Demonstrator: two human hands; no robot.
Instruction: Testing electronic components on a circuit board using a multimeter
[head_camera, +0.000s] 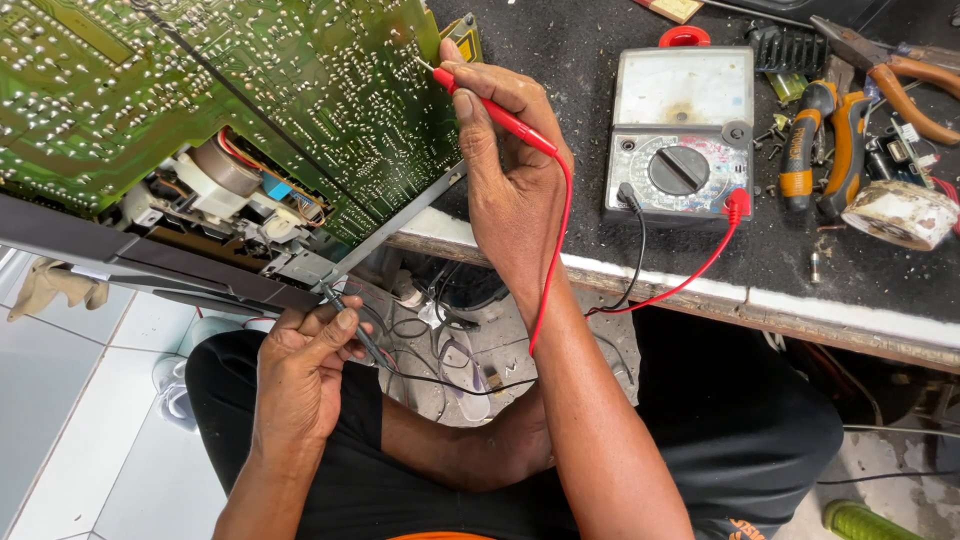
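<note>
Probing in progress: right hand (515, 190) is pinching the red probe (495, 112) in a closed grip, its tip touching the solder side of the green circuit board (300, 90), which is tilting up off the desk (700, 290). Left hand (300, 370) is closing its grip around the black probe (350, 320) at the board's lower frame edge. Analog multimeter (682, 130) is lying flat beside the pliers (825, 140). Risk, as judged: solder points are sitting close together, so a slipping tip is likely bridging two; the propped board may be shifting.
</note>
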